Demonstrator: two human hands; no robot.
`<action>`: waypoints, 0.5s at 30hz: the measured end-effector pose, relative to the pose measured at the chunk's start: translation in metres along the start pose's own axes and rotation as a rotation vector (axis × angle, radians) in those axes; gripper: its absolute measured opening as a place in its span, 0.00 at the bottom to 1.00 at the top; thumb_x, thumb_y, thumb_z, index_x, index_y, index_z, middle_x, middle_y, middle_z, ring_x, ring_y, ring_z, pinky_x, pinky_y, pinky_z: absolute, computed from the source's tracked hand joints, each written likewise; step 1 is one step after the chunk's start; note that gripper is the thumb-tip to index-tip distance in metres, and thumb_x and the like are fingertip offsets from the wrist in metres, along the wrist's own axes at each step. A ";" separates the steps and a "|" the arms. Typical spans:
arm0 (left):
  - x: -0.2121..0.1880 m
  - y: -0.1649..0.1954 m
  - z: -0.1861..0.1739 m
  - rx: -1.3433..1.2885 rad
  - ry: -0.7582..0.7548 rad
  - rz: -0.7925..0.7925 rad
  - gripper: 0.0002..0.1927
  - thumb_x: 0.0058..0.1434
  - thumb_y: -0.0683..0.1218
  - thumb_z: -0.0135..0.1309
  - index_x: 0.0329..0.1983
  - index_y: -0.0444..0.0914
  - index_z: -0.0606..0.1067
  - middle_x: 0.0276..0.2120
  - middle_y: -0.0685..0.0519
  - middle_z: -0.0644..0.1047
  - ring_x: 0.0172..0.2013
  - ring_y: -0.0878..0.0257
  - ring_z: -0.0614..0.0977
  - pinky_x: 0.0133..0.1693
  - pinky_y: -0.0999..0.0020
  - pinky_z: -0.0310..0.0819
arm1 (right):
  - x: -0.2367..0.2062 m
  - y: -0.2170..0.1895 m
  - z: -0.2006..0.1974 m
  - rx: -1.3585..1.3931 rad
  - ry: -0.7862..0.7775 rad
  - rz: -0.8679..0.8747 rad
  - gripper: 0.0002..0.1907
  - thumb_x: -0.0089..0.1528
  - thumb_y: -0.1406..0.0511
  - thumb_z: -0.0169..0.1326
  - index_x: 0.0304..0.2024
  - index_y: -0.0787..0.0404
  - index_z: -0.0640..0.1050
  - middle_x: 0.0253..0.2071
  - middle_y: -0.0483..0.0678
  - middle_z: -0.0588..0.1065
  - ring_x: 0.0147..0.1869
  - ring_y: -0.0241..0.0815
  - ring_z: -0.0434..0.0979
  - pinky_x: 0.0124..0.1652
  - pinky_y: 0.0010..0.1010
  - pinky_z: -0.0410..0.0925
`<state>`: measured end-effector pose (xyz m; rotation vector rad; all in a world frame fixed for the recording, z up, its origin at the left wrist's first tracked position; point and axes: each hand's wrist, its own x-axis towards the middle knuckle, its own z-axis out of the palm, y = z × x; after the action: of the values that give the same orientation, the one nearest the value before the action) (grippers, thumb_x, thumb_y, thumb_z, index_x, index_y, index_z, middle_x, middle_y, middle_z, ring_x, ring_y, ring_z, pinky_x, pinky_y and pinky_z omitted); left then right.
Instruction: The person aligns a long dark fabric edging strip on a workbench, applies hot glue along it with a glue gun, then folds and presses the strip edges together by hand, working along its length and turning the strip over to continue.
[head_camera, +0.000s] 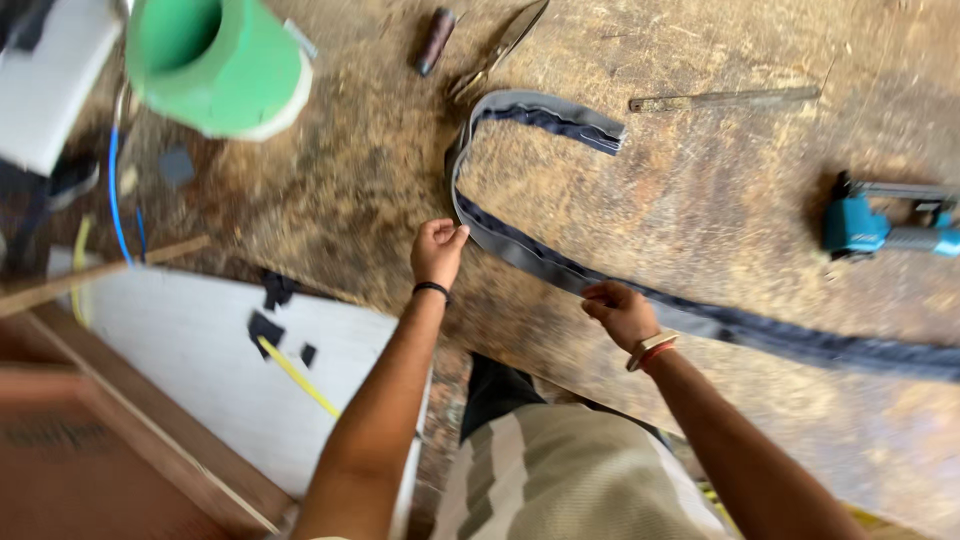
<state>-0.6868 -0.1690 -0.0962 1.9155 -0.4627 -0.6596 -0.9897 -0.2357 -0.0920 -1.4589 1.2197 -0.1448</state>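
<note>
A striped shirt front (560, 470) fills the foreground as the left hand (438, 250) and right hand (620, 312) each pinch a long grey-and-navy fabric strip (520, 250) lying looped across the worn wooden surface (700, 200), scissors (500, 50) and a teal power tool (880, 225) nearby.

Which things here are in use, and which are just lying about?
In use:
left hand, pinching the strip
right hand, on the strip
grey and navy fabric strip

Lying about:
scissors
thread spool
metal ruler
blue stapler
green cylinder
white board
</note>
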 end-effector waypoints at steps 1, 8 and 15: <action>0.024 0.007 0.000 0.117 0.038 0.148 0.23 0.56 0.51 0.69 0.50 0.38 0.75 0.40 0.49 0.82 0.39 0.59 0.85 0.43 0.63 0.80 | 0.004 -0.003 0.011 -0.069 0.053 -0.009 0.19 0.60 0.60 0.62 0.53 0.57 0.81 0.47 0.48 0.83 0.48 0.41 0.82 0.46 0.35 0.74; 0.132 0.043 0.034 0.710 0.064 0.497 0.33 0.40 0.52 0.70 0.51 0.38 0.75 0.44 0.41 0.80 0.42 0.45 0.82 0.41 0.48 0.78 | 0.022 -0.009 0.071 -0.228 0.230 0.165 0.31 0.59 0.54 0.62 0.63 0.54 0.75 0.59 0.53 0.75 0.59 0.49 0.78 0.57 0.41 0.71; 0.195 0.016 0.003 -0.538 -0.338 -0.424 0.11 0.66 0.45 0.53 0.48 0.35 0.74 0.34 0.50 0.79 0.33 0.59 0.80 0.38 0.61 0.79 | 0.027 0.007 0.076 -0.197 0.249 0.277 0.30 0.60 0.55 0.61 0.65 0.52 0.74 0.60 0.54 0.75 0.61 0.49 0.78 0.59 0.42 0.72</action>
<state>-0.5377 -0.2916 -0.1291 1.3930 -0.0589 -1.2570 -0.9297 -0.2035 -0.1359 -1.4523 1.6664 -0.0176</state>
